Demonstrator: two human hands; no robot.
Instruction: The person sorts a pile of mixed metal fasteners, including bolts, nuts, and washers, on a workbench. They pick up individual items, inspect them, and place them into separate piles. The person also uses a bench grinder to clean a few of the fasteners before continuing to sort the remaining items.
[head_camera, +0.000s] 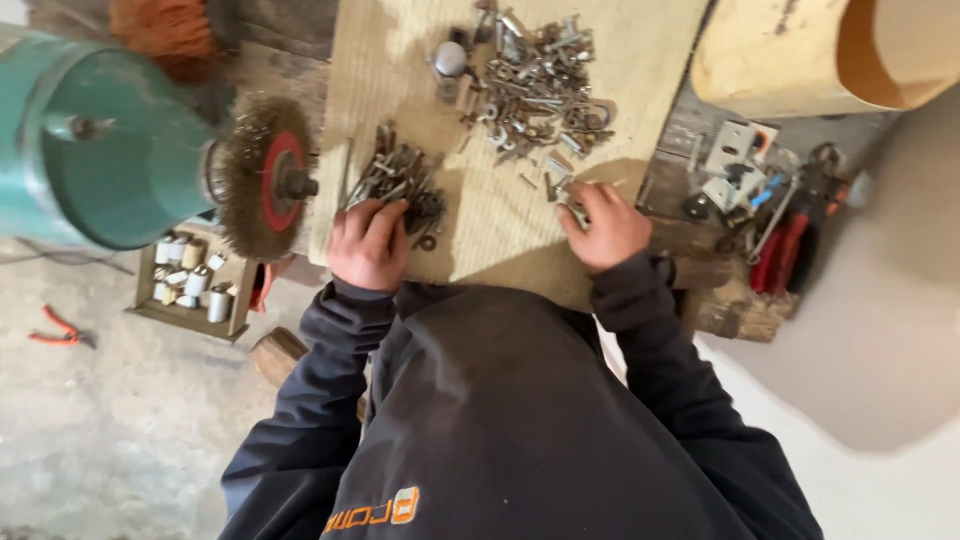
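Left hand (367, 243) fingers rest curled on the small bolt pile (395, 180); right hand (606, 227) fingers pinch a bolt (577, 212). The large hardware heap (535, 85) lies beyond; the wire wheel (262, 178) stands left.

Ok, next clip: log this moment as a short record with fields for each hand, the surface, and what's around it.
left hand: fingers in the smaller pile of bolts and washers
right hand: fingertips on loose metal parts near the board's edge
surface: pale wooden board
larger pile of screws and nuts: farther up the board
wire brush wheel: beside the left hand, on a green grinder
red-handled pliers: off the board, by the right hand
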